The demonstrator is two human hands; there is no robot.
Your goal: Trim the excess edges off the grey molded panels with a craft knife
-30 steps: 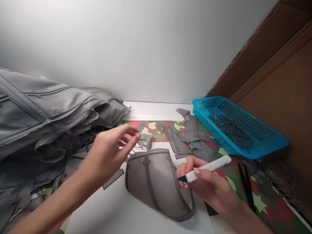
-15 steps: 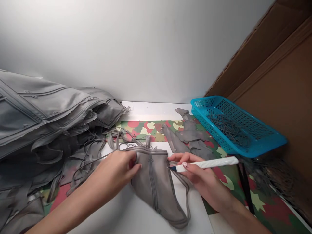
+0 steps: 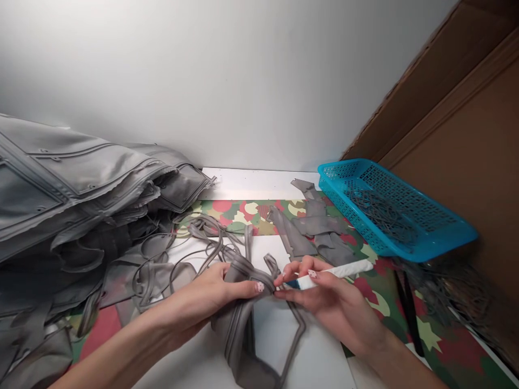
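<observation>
My left hand [image 3: 227, 294] is closed around a thin grey moulded piece with raised ribs [image 3: 239, 329], its thumb pressed on top. The piece is folded and lifted at its upper edge, while its lower part hangs over a white board [image 3: 316, 346]. A narrow grey strip [image 3: 298, 335] loops down from its right side. In my right hand [image 3: 324, 286] is a pen-like tool with a white wrapped handle [image 3: 352, 269] and a blue collar. The right fingertips touch the piece's right edge; the tool's tip is hidden there.
A heap of grey moulded sheets [image 3: 81, 178] lies at the left, with curled grey strips [image 3: 211, 232] beside it. Flat grey scraps [image 3: 320, 224] rest on the camouflage-patterned cloth [image 3: 259, 216]. The blue basket [image 3: 430, 248] holds thin strips. Black tweezers [image 3: 409, 319] lie at the right.
The grey piece, spread flat before, is now folded and raised by my left hand, which has moved right. My right hand has shifted slightly left, its fingers closing in at the piece's edge.
</observation>
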